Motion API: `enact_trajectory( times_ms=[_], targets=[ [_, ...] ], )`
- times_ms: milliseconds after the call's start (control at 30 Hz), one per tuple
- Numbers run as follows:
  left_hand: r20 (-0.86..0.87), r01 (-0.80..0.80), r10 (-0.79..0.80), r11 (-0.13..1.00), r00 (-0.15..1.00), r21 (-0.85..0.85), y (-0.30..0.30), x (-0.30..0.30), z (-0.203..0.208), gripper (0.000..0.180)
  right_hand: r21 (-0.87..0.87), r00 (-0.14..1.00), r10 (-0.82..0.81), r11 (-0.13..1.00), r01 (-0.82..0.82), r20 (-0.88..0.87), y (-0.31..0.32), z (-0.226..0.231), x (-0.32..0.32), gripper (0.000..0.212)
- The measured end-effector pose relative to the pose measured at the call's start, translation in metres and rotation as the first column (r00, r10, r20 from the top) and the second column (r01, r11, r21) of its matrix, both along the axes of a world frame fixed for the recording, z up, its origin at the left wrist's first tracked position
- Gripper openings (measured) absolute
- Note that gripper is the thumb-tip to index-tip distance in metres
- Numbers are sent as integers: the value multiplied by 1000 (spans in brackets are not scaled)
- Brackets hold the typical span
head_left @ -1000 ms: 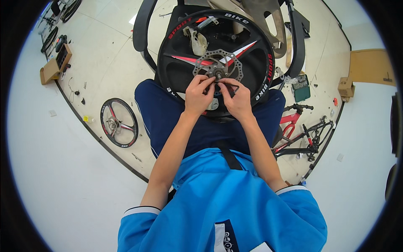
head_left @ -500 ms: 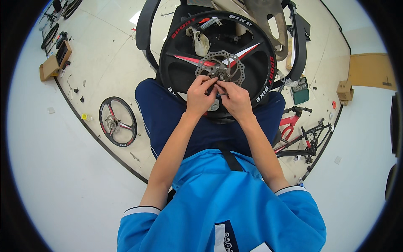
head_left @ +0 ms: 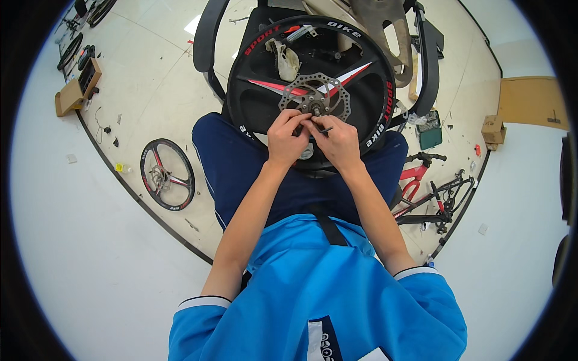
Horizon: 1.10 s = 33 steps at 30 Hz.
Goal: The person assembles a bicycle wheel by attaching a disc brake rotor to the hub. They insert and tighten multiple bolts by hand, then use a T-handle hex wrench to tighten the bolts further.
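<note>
A black three-spoke bicycle wheel (head_left: 238,78) with red and white accents lies flat before me on a black chair, its near edge over my lap. Perforated metal makes up the brake disc (head_left: 345,103) around its hub. Both hands meet at the near side of the axle end (head_left: 316,110). My left hand (head_left: 284,138) is closed in a pinch; whatever sits between its fingertips is hidden. Fingers also bent, my right hand (head_left: 338,144) grips a thin dark rod (head_left: 327,129), whose end sticks out past the fingers. The fingertips of both hands touch or nearly touch.
A crumpled off-white item (head_left: 288,63) and a silver tool (head_left: 299,34) rest within the wheel's outline. Chair armrests (head_left: 208,42) flank it. Another wheel (head_left: 168,174) lies on the floor at left; a red bike frame (head_left: 414,180) and a green case (head_left: 430,138) are at right.
The dark rod in my right hand has turned, its free end now pointing more up and right. My fingers have shifted slightly at the axle; the wheel stays put.
</note>
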<state>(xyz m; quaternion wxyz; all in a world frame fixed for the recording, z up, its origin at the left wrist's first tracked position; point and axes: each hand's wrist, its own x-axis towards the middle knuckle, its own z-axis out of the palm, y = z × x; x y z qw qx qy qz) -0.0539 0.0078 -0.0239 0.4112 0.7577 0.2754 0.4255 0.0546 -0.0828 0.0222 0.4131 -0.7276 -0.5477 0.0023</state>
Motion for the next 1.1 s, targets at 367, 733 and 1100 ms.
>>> enact_trajectory(
  times_ms=[367,733,1100],
  targets=[
    [-38,74,-74,997,997,13,-2,-2,8,28,51,935,92,996,-79,-344,-7,13,-4,24],
    [36,-10,7,997,999,77,-1,1,4,27,58,930,3,998,19,-366,3,29,-9,19],
    [5,57,-58,991,998,125,-10,-2,11,33,127,949,177,981,-148,-260,-1,23,-10,31]
  ],
)
